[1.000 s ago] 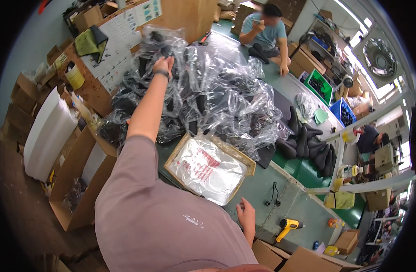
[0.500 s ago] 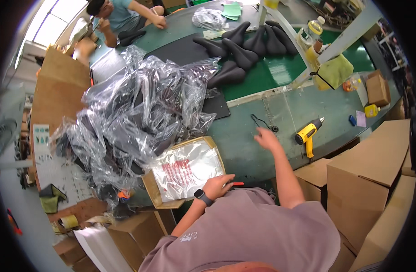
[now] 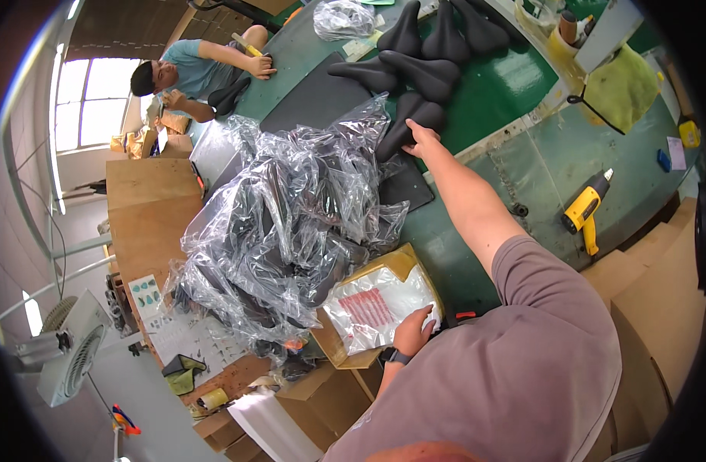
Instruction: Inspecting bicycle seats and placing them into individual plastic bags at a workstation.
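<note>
My right hand (image 3: 423, 140) is stretched far across the table, its fingers closed on the edge of a black bicycle saddle (image 3: 419, 115). That saddle is the nearest of several black saddles grouped on the green surface. My left hand (image 3: 413, 333), with a dark watch on its wrist, rests on the clear plastic bags (image 3: 383, 296) stacked in an open cardboard box (image 3: 343, 356). Its fingers are apart and hold nothing. Left of my right arm lies a large heap of saddles wrapped in clear plastic (image 3: 283, 208).
A yellow heat gun (image 3: 587, 209) lies on the table (image 3: 522, 169) at right. A metal frame with a green cloth (image 3: 622, 88) stands at the far right. Across the table sits another person (image 3: 199, 73). Cardboard boxes (image 3: 668, 308) flank me at right.
My right hand has reached forward and left from the middle of the table to a saddle. My left hand has moved onto the bags. The view has turned left.
</note>
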Available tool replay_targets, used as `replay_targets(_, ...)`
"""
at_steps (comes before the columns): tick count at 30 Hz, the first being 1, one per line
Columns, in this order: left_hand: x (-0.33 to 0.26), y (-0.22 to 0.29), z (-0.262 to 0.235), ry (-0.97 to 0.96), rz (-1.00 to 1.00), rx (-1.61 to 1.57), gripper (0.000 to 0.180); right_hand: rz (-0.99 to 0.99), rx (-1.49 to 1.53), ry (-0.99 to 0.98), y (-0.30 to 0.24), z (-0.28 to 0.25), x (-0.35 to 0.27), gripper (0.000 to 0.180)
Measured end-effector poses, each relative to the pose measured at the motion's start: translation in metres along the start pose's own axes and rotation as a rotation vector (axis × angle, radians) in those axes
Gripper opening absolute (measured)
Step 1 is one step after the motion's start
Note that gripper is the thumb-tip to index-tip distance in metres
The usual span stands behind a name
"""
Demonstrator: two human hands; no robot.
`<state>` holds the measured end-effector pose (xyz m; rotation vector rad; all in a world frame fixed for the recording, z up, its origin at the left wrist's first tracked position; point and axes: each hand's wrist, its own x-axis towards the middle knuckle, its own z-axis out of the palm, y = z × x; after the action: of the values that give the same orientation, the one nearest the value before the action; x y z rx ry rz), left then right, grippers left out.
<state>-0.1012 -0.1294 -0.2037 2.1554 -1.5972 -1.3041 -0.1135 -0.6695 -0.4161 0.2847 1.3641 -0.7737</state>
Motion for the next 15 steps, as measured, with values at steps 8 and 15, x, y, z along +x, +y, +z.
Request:
replay_targets(8, 0.034, -0.010, -0.022, 0.026, 0.249, 0.102, 0.042, -0.874, -1.050, -0.004, 0.048, -0.202, -0.054, 0.111)
replay_targets(15, 0.018, -0.049, 0.028, 0.152, 0.100, 0.055, 0.035, -0.942, -1.716, 0.093, 0.107, -0.396, -0.208, 0.110)
